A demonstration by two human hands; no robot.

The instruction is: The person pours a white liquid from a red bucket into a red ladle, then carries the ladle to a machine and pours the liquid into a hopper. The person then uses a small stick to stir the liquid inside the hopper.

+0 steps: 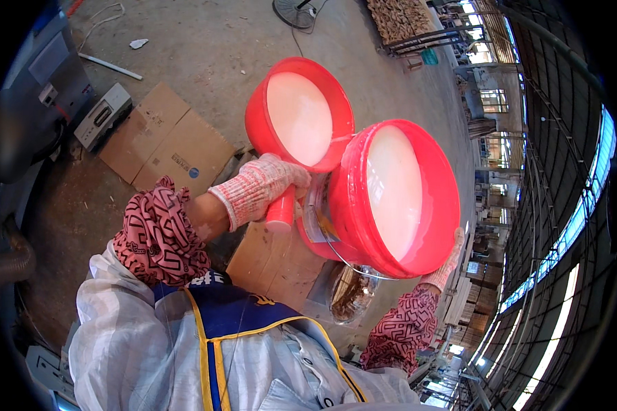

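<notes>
My left hand, in a red-and-white knit glove, is closed round the handle of a red plastic dipper. White liquid fills much of the dipper's bowl. To its right is a larger red bucket, tilted, with white liquid inside and a thin wire handle hanging at its near side. The dipper's rim meets or overlaps the bucket's left edge, where a whitish streak shows. My right hand, gloved too, grips the bucket's right side; most of its fingers are hidden behind the wall.
Flattened cardboard lies on the concrete floor at left, beside a grey machine. Below the bucket are more cardboard and a shiny metal container with something brown in it. A fan stands at the far side; stacked wood is beyond.
</notes>
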